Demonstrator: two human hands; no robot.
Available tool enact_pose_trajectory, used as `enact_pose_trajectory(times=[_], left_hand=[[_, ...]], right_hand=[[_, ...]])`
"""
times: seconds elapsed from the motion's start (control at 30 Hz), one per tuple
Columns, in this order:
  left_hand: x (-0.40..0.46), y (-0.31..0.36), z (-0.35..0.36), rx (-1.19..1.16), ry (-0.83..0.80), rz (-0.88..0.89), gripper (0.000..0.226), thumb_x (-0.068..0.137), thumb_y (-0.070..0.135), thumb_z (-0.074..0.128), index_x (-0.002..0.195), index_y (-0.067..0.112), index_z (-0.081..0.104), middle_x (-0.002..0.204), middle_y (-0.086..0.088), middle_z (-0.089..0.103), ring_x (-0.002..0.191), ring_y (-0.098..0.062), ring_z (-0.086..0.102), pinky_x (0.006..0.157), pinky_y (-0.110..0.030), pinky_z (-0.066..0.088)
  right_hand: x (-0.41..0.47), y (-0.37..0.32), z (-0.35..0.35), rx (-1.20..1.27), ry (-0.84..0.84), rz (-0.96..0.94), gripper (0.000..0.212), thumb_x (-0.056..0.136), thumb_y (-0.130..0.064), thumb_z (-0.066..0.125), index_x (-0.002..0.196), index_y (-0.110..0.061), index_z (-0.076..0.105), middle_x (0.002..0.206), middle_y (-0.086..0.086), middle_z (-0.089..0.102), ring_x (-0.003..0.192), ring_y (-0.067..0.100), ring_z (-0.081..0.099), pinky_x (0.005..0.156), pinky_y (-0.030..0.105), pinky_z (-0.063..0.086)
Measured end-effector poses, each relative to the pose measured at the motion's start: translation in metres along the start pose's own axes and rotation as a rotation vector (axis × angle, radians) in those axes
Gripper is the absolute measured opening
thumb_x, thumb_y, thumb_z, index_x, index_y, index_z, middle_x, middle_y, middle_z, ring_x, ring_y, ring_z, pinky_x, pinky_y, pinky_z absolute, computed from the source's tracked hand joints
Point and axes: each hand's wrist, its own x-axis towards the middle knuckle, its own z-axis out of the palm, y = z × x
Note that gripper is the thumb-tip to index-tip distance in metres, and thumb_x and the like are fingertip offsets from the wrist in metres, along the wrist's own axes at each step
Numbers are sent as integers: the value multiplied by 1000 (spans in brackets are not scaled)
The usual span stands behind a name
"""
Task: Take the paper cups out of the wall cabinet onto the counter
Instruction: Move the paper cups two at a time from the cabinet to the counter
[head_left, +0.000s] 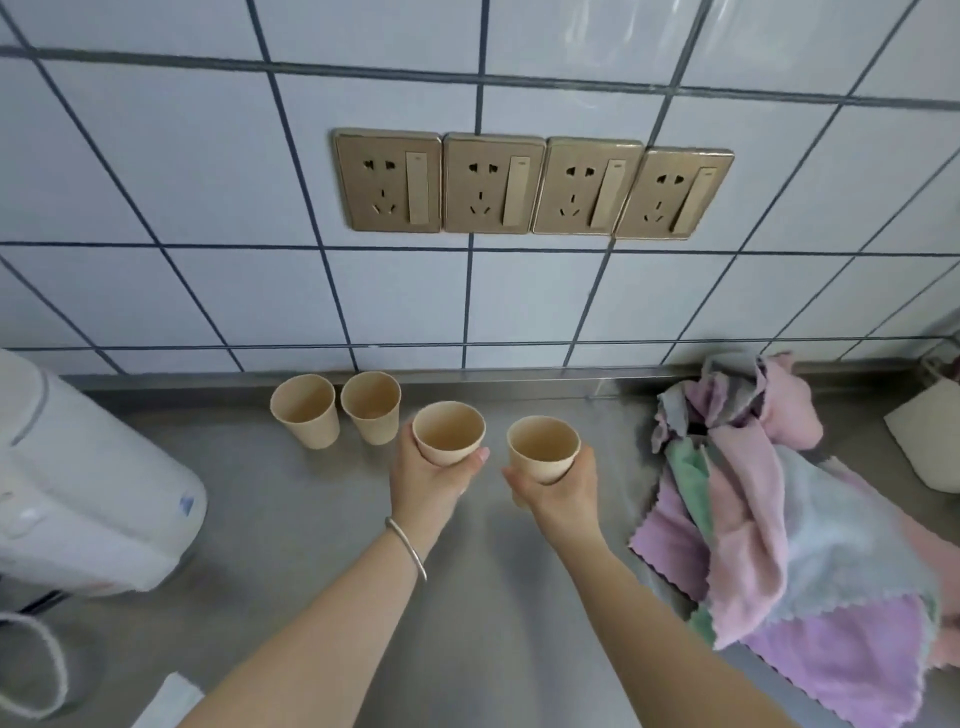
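Two beige paper cups stand upright side by side on the steel counter (291, 519) near the tiled wall: one on the left (306, 418), one just right of it (372, 414). My left hand (428, 480) grips a third paper cup (448, 434) from below, upright, above the counter. My right hand (558, 483) grips a fourth paper cup (542, 449) the same way, a little to the right. Both held cups look empty. The wall cabinet is out of view.
A white appliance (78, 483) stands at the left. A heap of pink, purple, grey and green cloths (779, 530) lies at the right, with a white container (930, 441) behind it. A row of gold wall sockets (530, 184) sits above the cups.
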Motion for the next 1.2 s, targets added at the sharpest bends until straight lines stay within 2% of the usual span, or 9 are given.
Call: enact_pose_trajectory(times=[0.13,0.2,0.4,0.57,0.8,0.9,1.0,1.13,1.2], left_hand=[[24,-18,15,50,59,18,78,48,30,85,114,28,45,116,-3,62,106,-20,60,93,-36,49],[35,-25,22,72,67,19,79,51,25,87,118,24,44,119,-5,61,108,-22,59,96,-38,48],[62,-40,39,97,119,54,73,55,8,87,114,23,46,111,3,59,103,-16,58,89,-24,45],[75,-49,47,86,193,79,72,56,4,86,112,24,45,111,2,58,99,-13,56,77,4,37],[85,-52,53,39,232,65,74,57,2,85,115,21,44,108,5,56,98,-11,54,76,5,36],[86,-59,54,40,250,74,76,55,1,85,113,25,41,110,3,56,99,-14,55,78,1,39],[84,-66,52,3,237,48,80,53,8,84,116,27,39,116,1,56,105,-18,57,87,-17,43],[74,-64,47,-65,207,-16,89,60,-9,79,134,10,35,132,-4,49,119,-14,50,94,-5,40],[65,-63,45,-57,209,-53,91,63,-10,77,139,8,30,141,-8,44,126,-15,45,103,-14,35]], right_hand=[[29,5,10,-22,-24,-35,63,46,-37,80,92,-47,38,108,1,52,105,23,55,89,46,51],[45,6,13,-4,-48,-22,63,51,-30,82,94,-47,39,109,-1,55,103,18,57,89,45,51],[84,10,23,-38,-135,14,65,63,-27,80,114,-38,41,105,-14,60,101,15,59,89,38,51],[102,13,33,-75,-140,-11,64,64,-24,79,114,-38,42,104,-14,60,97,12,58,78,25,45],[110,17,43,-82,-123,-39,64,63,-31,81,115,-35,43,103,-15,60,93,9,57,78,24,44],[112,20,44,-93,-121,-63,67,65,-28,80,120,-30,43,105,-13,58,93,8,55,78,22,42],[111,25,44,-97,-121,-90,68,67,-21,78,124,-25,42,108,-11,56,96,9,54,79,21,41],[104,35,40,-74,-115,-109,76,65,-15,80,129,-21,40,122,-3,57,105,8,55,86,20,43],[97,40,35,-82,-106,-96,81,65,-15,80,133,-20,37,125,-1,54,111,10,53,91,20,41]])
